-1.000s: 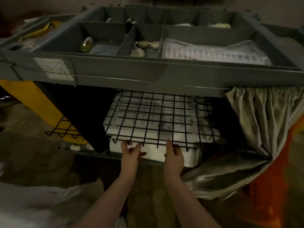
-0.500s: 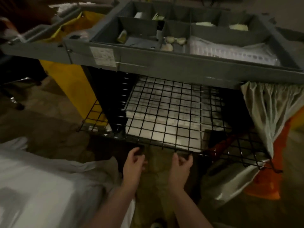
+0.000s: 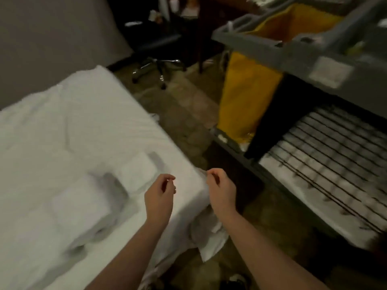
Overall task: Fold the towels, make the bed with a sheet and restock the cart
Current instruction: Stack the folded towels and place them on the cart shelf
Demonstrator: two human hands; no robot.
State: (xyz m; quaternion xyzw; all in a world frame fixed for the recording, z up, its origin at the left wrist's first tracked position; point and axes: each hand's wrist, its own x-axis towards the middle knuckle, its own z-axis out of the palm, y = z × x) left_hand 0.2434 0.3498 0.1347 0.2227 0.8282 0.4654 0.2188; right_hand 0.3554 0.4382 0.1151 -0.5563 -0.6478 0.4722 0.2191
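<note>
My left hand (image 3: 160, 193) and right hand (image 3: 222, 190) hover over the bed (image 3: 62, 122) corner, each grip loosely curled, holding nothing; folded towels (image 3: 81, 208) lie left, the cart (image 3: 301, 53) right.

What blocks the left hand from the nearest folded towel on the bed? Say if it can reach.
Probably yes. The left hand hovers empty beside the folded towel on the bed, with nothing between them.

Left hand (image 3: 160, 192), right hand (image 3: 221, 190), both loosely curled.

Cart label (image 3: 330, 74) blurred, no legible text
</note>
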